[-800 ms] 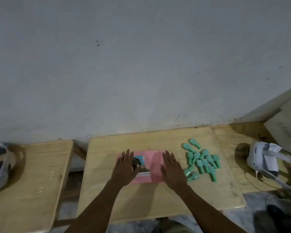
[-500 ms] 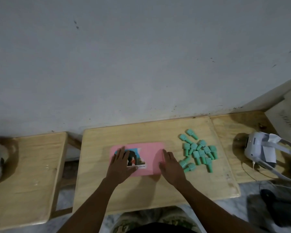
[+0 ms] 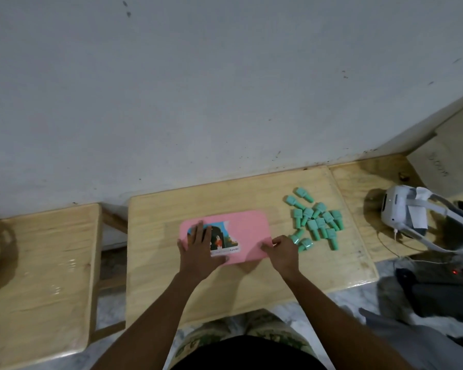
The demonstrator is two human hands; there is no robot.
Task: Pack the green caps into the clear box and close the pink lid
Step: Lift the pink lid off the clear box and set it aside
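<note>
A flat box with a pink lid (image 3: 247, 228) lies in the middle of the wooden table (image 3: 158, 263); a picture sticker sits on the lid's left part. The clear box under the lid is hidden. My left hand (image 3: 199, 249) rests flat on the lid's left side, fingers spread over the sticker. My right hand (image 3: 282, 252) is at the lid's right near corner, fingers curled against its edge. Several green caps (image 3: 314, 220) lie loose in a heap on the table just right of the lid.
A white headset (image 3: 401, 212) with straps and a cable lies on the table to the right. A second wooden table (image 3: 38, 276) stands at the left with a gap between. A grey wall runs close behind. My lap is at the table's near edge.
My right hand has slid from the lid's top to its right near corner and curled its fingers. My left hand stays flat on the lid. The view has tilted further down.
</note>
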